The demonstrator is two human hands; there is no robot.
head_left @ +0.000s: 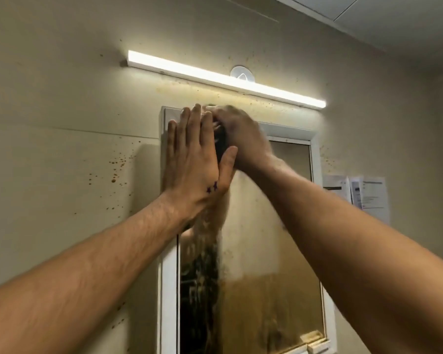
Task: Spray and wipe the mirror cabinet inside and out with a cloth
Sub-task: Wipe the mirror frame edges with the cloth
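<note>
Left hand: your left hand (pixel 195 159) lies flat, fingers straight, against the upper left corner of the white-framed mirror cabinet (pixel 315 154)
Right hand: your right hand (pixel 241 139) is at the cabinet's top edge, just beside the left; it is too blurred to tell whether it grips anything
Between hands: a small dark shape (pixel 220 144) shows by your left thumb; whether it is cloth is unclear
Cabinet: it hangs directly under the long white strip light (pixel 225 79), and its mirror glass (pixel 266 251) is smeared brown, with a dark streak down the left
Wall: brown spots spatter the beige wall (pixel 62 149) left of the cabinet
Papers: white printed sheets (pixel 368 195) hang right of the cabinet
</note>
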